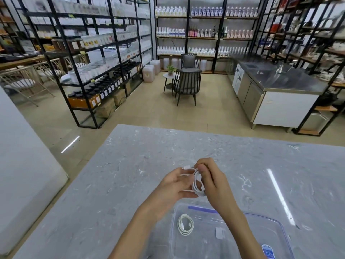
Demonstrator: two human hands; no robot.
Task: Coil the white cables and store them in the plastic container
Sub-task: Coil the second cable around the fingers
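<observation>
A white cable [197,183] is wound into a small loop and held between both hands above the grey marble table [130,165]. My left hand [173,186] supports the loop from the left, fingers spread along it. My right hand [209,176] pinches the top of the loop, with a white plug end sticking out to the left of its fingertips. Just below the hands stands a clear plastic container [280,227]. A second white cable [185,224], coiled, lies on the container's floor at its left side.
A small white tag [219,233] and a blue sticker [267,250] sit on the container. Beyond the table's far edge is open tiled floor, black shelving with bottles, two dark chairs [186,85] and a steel counter [280,85]. A white cabinet [22,165] stands left.
</observation>
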